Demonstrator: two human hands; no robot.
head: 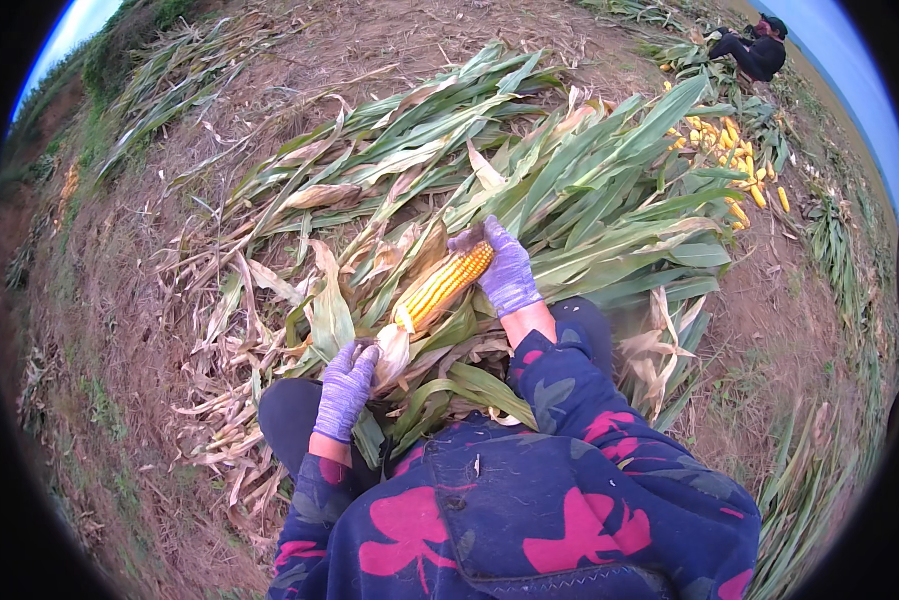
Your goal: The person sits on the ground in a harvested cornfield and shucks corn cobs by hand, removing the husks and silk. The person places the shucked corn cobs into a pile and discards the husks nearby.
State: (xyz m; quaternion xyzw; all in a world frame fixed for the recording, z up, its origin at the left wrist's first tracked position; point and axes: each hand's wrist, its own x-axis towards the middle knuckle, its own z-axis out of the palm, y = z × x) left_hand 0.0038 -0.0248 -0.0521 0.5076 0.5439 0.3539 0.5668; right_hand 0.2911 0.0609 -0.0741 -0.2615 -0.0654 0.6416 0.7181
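Before my knees, an ear of corn shows bare yellow kernels, with its pale husk peeled down toward its lower left end. My right hand, in a purple knit glove, grips the upper right end of the ear. In a matching glove, my left hand has its thumb and fingers closed on the edge of the peeled husk. Green and dry corn leaves lie under the ear and across my lap.
Cut corn stalks with long green leaves lie ahead of me. Husked ears are heaped at the upper right, near a seated person in dark clothes. Dry husks litter the soil to my left.
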